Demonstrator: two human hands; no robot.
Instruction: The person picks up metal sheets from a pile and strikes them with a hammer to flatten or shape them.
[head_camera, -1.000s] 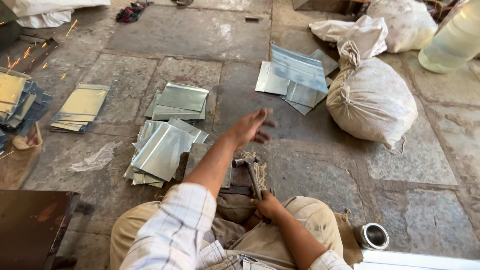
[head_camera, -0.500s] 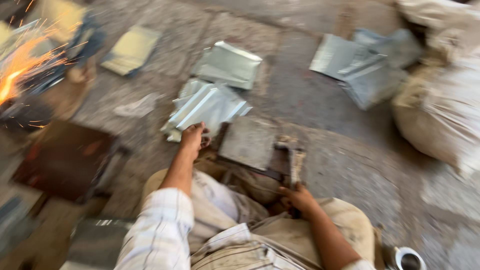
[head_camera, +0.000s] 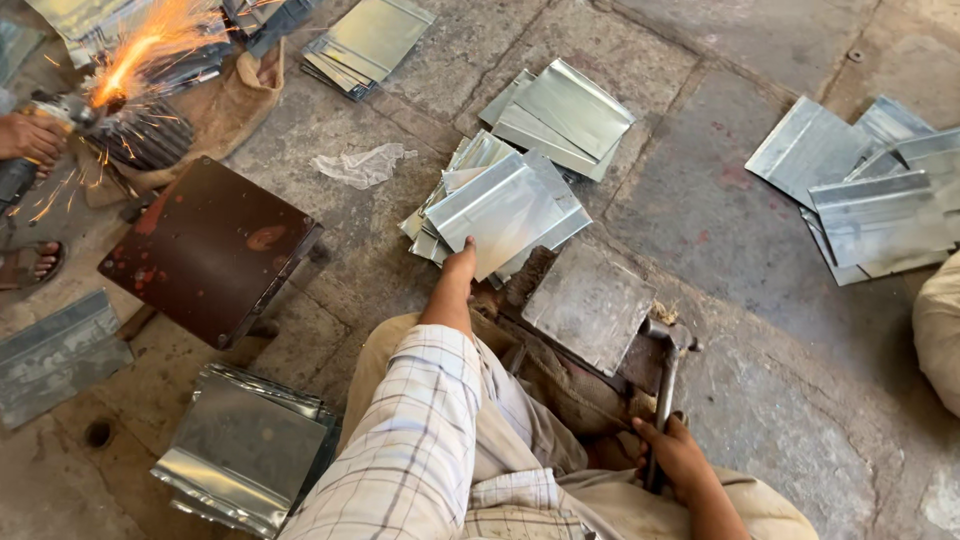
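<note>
Even, bright daylight falls on the stone floor (head_camera: 760, 300), with only soft, short shadows beneath the dark stool (head_camera: 205, 245). The metal sheets (head_camera: 500, 205) show pale glare on their folds, and orange sparks (head_camera: 140, 45) at upper left are overexposed. Focus is sharp throughout, with slight wide-angle stretching at the edges.

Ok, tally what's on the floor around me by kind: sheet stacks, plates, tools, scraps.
Shiny sheet stacks: 5: top, upper centre, centre at the left hand, right, lower left
Lone dull sheet: 1
Dark square plate: 1
Grey work plate: 1
Hammer, in the right hand: 1
Plastic scrap: 1
Total: 10
Sheets behind the sparks are uncounted.
</note>
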